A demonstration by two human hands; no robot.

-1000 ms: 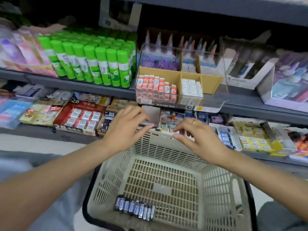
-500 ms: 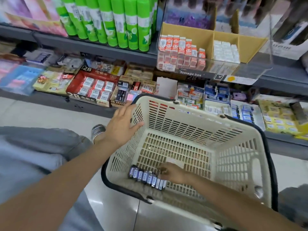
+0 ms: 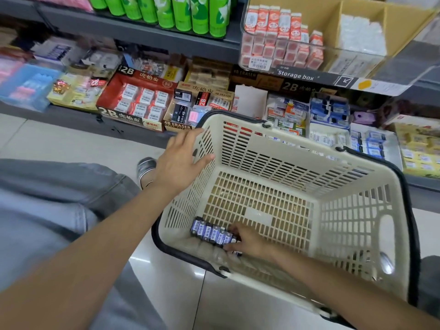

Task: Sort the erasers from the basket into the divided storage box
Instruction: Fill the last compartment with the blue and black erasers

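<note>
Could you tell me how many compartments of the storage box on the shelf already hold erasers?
2 of the storage box: red-and-white erasers fill the left compartment, white erasers the middle one. The right compartment's floor is hidden, so I cannot tell there.

"Storage box" on shelf strip point(image 3: 296, 75); "2B" red carton point(image 3: 123, 115); "4B ERASER" carton point(image 3: 178, 126).

Grey shelf point(image 3: 142, 32) with green bottles point(image 3: 181, 13) and storage box point(image 3: 333, 55); lower shelf point(image 3: 78, 119) of eraser cartons point(image 3: 133, 101).
</note>
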